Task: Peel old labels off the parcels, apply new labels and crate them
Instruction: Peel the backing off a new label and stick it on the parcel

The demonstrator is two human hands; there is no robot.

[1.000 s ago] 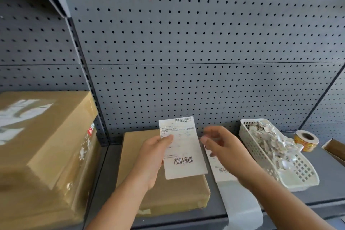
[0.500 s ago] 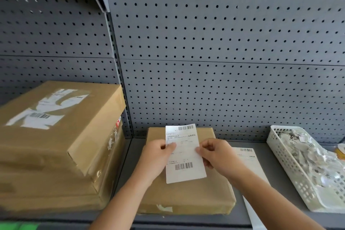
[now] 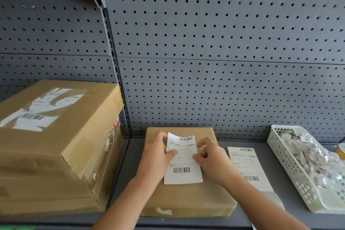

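A flat brown parcel (image 3: 188, 200) lies on the grey shelf in front of me. Over its top I hold a white label (image 3: 183, 172) with two barcodes. My left hand (image 3: 156, 157) pinches the label's left edge between thumb and fingers, and the top left corner curls up. My right hand (image 3: 211, 159) pinches the right edge. The label's lower part lies against the parcel top. A strip of further labels (image 3: 246, 166) lies on the shelf to the right of the parcel.
Two large brown boxes (image 3: 56, 136) are stacked at the left, the upper one bearing torn remains of an old label. A white plastic basket (image 3: 291, 170) full of peeled scraps stands at the right. A grey pegboard (image 3: 205, 61) backs the shelf.
My right hand came in and took the label's right edge. Both hands lowered the label onto the parcel top. The view swung left, so the basket shifted right.
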